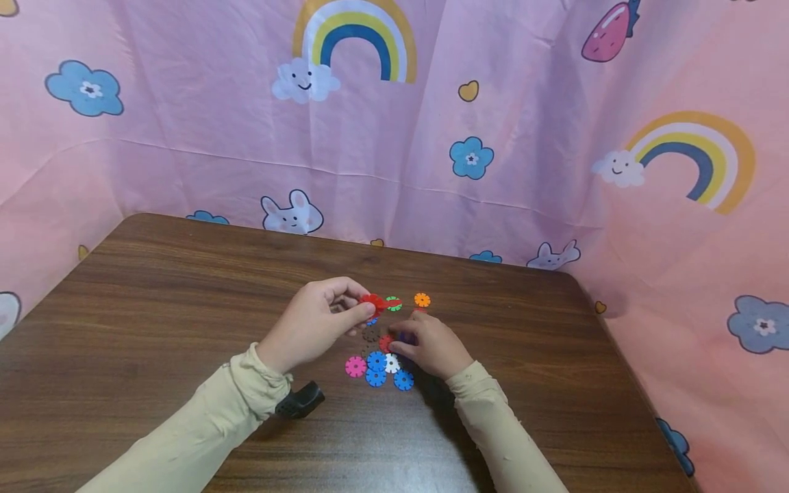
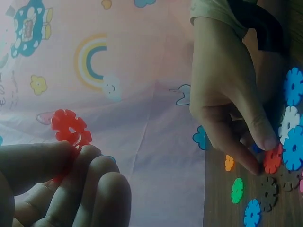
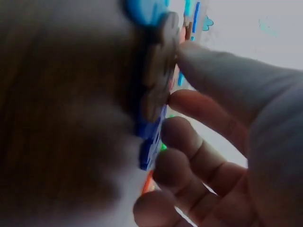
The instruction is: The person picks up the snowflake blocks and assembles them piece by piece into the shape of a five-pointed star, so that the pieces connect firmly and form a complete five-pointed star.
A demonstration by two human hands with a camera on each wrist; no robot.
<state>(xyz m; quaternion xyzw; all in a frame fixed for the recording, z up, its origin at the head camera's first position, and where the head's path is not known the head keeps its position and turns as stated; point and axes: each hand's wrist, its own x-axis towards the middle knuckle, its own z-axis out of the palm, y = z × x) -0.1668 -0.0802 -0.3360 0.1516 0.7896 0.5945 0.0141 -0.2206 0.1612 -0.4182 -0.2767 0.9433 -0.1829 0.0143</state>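
Observation:
My left hand (image 1: 314, 318) pinches red notched discs (image 2: 71, 126) between thumb and fingers, raised above the table. One faces the head camera and another appears edge-on, as if slotted together. Lower right of it, my right hand (image 1: 434, 346) reaches down to a loose red notched disc (image 2: 273, 159) in a small group. Its thumb and index fingertips sit at that disc's edge, slightly apart, and the other fingers hang loosely bent. Around it lie a white disc (image 1: 392, 363), blue discs (image 1: 403, 380), a pink disc (image 1: 355, 367) and brown discs (image 2: 269, 194). The right wrist view is blurred.
Farther back lie an orange disc (image 1: 422, 300) and a green disc (image 1: 394, 303). The brown wooden table (image 1: 154, 329) ends at a pink patterned cloth (image 1: 370, 157) behind and at the right. A black wrist device (image 1: 300, 400) is by the left cuff.

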